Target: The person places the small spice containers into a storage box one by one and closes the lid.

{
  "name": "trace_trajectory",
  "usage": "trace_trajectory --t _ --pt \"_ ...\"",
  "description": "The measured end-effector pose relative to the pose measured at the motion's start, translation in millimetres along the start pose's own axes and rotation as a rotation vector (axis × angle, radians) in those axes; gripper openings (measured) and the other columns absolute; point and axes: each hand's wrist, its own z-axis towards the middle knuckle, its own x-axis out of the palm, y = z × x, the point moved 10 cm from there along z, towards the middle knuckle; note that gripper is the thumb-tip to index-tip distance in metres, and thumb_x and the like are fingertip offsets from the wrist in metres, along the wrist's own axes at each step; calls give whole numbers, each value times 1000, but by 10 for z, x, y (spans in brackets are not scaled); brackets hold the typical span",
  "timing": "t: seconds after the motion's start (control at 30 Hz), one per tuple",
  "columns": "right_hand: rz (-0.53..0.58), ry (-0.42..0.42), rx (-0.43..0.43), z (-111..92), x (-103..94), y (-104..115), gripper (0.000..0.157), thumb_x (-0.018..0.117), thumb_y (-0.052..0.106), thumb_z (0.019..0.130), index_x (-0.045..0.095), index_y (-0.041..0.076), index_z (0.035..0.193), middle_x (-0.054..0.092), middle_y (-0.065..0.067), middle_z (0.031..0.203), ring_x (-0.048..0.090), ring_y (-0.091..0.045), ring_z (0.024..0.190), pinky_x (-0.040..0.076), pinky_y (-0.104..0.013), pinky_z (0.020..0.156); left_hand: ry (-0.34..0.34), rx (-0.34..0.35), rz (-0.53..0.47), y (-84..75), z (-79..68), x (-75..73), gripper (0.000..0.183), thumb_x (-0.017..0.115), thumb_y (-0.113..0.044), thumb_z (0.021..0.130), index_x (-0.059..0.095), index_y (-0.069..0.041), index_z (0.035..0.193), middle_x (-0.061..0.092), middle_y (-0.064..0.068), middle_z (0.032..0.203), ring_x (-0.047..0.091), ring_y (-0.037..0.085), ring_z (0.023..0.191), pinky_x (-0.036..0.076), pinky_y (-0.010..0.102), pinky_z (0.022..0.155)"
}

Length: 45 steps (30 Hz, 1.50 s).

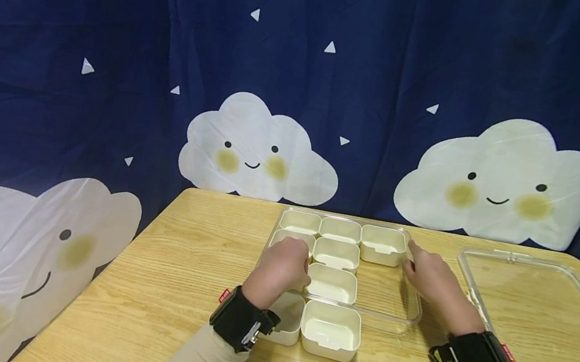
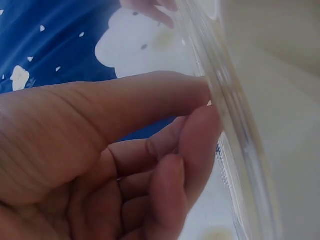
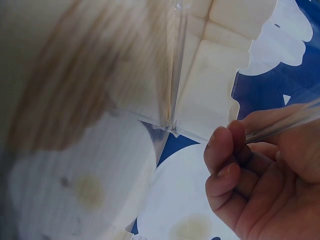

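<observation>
A clear plastic box (image 1: 388, 316) stands on the table with several cream cups (image 1: 335, 253) inside, in rows at its back and left. Its front right part shows the table through it. My left hand (image 1: 283, 264) is at the box's left side, with thumb and curled fingers pinching the clear rim (image 2: 235, 105) in the left wrist view. This hand hides part of the left column of cups. On the right side, my right hand (image 1: 433, 277) pinches the clear wall (image 3: 285, 120) between thumb and fingers. Two cream cups (image 1: 331, 331) sit in front of the box.
A clear lid (image 1: 569, 268) with white latches lies flat on the right of the wooden table (image 1: 158, 274). Behind the table hangs a dark blue curtain (image 1: 383, 82) with white clouds.
</observation>
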Motion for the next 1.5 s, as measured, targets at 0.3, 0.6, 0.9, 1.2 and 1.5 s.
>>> trace_trajectory --t 0.3,0.6,0.9,1.2,1.5 --pt "14 6 -2 5 3 9 53 49 10 101 37 -22 142 33 -1 59 36 -17 52 33 -32 52 44 66 -1 -45 12 64 20 78 -7 73 66 -21 66 62 -6 74 58 14 73 45 32 59" --pt "6 3 0 -9 -2 5 53 50 10 101 38 -22 142 34 -2 59 39 -19 53 34 -34 52 110 66 17 -46 14 135 24 77 -12 78 80 -19 101 73 -2 106 67 18 97 54 34 73" --pt "8 -2 -4 -10 -3 7 53 50 10 101 38 -22 141 33 -1 59 36 -17 53 33 -33 52 111 66 7 -42 3 134 30 76 -13 78 80 -19 107 73 0 113 66 18 105 55 34 77" --pt "13 -1 -4 -6 -12 12 53 49 10 101 38 -22 142 33 -1 59 36 -17 52 33 -33 52 89 73 5 -46 -9 100 31 79 -14 77 80 -18 109 73 2 114 66 20 106 55 37 76" --pt "12 -6 -14 -4 -17 9 53 49 10 100 38 -22 142 33 -1 58 36 -18 52 33 -34 52 82 57 -1 -31 -2 106 29 79 -16 82 79 -18 111 73 2 116 65 21 110 55 38 80"
